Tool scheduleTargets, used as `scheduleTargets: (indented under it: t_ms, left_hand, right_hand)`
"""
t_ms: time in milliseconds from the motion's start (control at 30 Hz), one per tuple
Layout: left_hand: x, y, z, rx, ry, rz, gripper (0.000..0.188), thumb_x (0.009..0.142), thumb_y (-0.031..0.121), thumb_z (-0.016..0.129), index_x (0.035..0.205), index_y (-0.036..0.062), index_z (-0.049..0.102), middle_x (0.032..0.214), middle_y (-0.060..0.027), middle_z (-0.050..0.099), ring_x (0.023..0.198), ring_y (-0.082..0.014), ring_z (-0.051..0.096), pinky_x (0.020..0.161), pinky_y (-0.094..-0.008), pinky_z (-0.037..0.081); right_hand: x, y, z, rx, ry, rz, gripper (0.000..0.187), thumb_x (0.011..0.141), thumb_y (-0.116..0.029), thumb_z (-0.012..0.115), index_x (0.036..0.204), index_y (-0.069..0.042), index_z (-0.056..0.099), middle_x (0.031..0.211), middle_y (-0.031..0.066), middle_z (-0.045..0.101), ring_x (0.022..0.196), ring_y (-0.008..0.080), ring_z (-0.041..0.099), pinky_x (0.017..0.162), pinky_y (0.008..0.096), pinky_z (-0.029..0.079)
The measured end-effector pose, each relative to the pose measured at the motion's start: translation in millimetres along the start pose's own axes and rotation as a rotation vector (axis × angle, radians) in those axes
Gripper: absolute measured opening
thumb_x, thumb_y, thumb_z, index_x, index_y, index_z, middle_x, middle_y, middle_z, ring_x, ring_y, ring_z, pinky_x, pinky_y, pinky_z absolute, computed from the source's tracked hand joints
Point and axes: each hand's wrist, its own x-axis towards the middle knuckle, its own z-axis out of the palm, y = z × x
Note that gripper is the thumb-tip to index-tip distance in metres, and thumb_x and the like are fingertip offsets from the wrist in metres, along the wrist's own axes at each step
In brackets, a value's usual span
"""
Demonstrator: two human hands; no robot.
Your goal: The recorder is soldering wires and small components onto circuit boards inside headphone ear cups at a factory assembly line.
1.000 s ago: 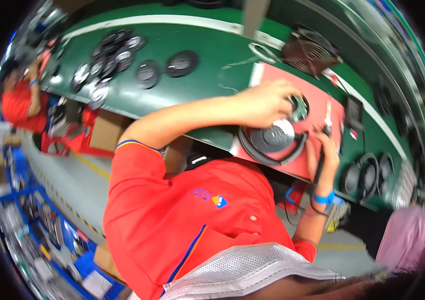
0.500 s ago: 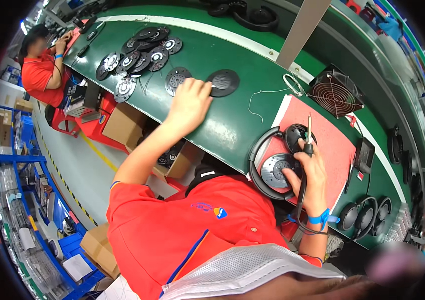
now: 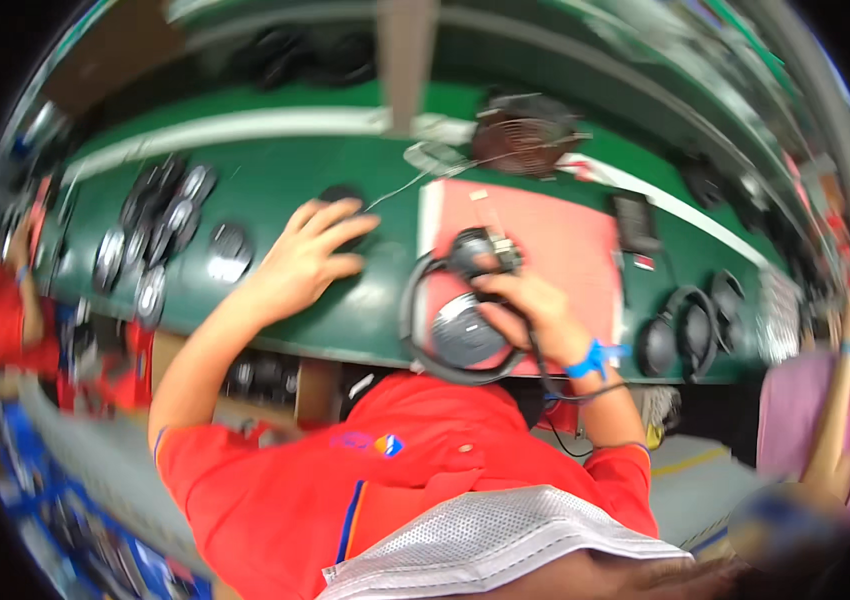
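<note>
My left hand (image 3: 307, 258) reaches over the green bench (image 3: 365, 290) with its fingers spread. Its fingertips are at a flat black disc (image 3: 343, 196), partly covering it; whether they press on it is blurred. My right hand (image 3: 537, 303) is closed around a soldering iron (image 3: 490, 215), whose tip points away from me and is smeared by motion. The iron's black cable hangs past my wrist. Under that hand a black over-ear headphone (image 3: 411, 312) lies partly on a pink mat (image 3: 575, 240), one ear cup showing a grey round plate (image 3: 467, 332). My thumb is near this plate.
Another round speaker plate (image 3: 230, 250) lies left of my hand, beside a pile of similar plates (image 3: 160, 215). A fan with a round grille (image 3: 525, 145) stands behind the mat. More headphones (image 3: 690, 330) lie at right. People sit at both sides.
The view has swung round, so the bench looks level and the scene is blurred. My left fingers have spread over the black disc. The right hand still holds the soldering iron by the headphone.
</note>
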Motion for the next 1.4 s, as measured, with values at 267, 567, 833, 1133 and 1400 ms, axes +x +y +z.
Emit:
scheduleTargets:
  t_ms: [267, 567, 833, 1133, 1400]
  left_hand:
    - [21.6, 10.0, 8.8, -0.163, -0.093, 0.075, 0.016, 0.071, -0.004, 0.06, 0.083, 0.003, 0.05, 0.102, -0.0126, 0.054, 0.106, -0.0328, 0.048, 0.094, -0.0428, 0.035]
    - [103.1, 59.2, -26.7, -1.047, -0.335, -0.382, 0.004, 0.091, 0.004, 0.05, 0.089, 0.0014, 0.051, 0.072, -0.0015, 0.056, 0.066, -0.0077, 0.053, 0.061, -0.0224, 0.043]
    - [126.6, 73.8, 15.5, -1.428, -0.366, -0.477, 0.012, 0.095, 0.013, 0.052, 0.096, 0.0008, 0.05, 0.074, -0.0035, 0.057, 0.07, -0.0128, 0.061, 0.065, -0.0252, 0.049]
    - [143.5, 78.7, 40.2, -1.411, -0.183, -0.428, 0.009, 0.094, 0.008, 0.054, 0.097, -0.0004, 0.055, 0.077, -0.0047, 0.062, 0.073, -0.0109, 0.061, 0.069, -0.0246, 0.05]
    - [149.1, 74.8, 37.1, -1.317, -0.033, -0.447, 0.011, 0.087, 0.008, 0.063, 0.091, -0.0007, 0.066, 0.074, -0.0026, 0.064, 0.071, -0.0067, 0.058, 0.065, -0.0226, 0.048]
  right_hand:
    - [-1.3, 3.7, 4.1, 0.028, 0.128, -0.17, 0.025, 0.079, -0.007, 0.069, 0.102, -0.008, 0.058, 0.086, 0.0129, 0.057, 0.077, 0.0318, 0.057, 0.068, 0.0389, 0.049]
    - [16.7, -14.2, -9.3, 0.277, 0.384, -0.035, 0.026, 0.077, -0.003, 0.07, 0.1, -0.004, 0.058, 0.091, 0.0121, 0.064, 0.084, 0.0264, 0.064, 0.074, 0.0337, 0.052]
    - [-1.6, -0.8, -9.2, 0.452, 0.533, 0.128, 0.022, 0.081, 0.006, 0.065, 0.1, -0.001, 0.057, 0.094, 0.0093, 0.064, 0.087, 0.0162, 0.065, 0.077, 0.0279, 0.054]
    - [-5.5, 15.3, -10.6, 0.195, 0.645, 0.173, 0.024, 0.076, 0.008, 0.069, 0.093, -0.004, 0.058, 0.09, 0.0076, 0.065, 0.082, 0.0165, 0.065, 0.073, 0.0283, 0.052]
    - [-3.4, 22.3, -10.6, 0.354, 0.55, 0.173, 0.033, 0.079, 0.013, 0.063, 0.104, -0.004, 0.049, 0.09, 0.0133, 0.063, 0.083, 0.0182, 0.063, 0.071, 0.0279, 0.051]
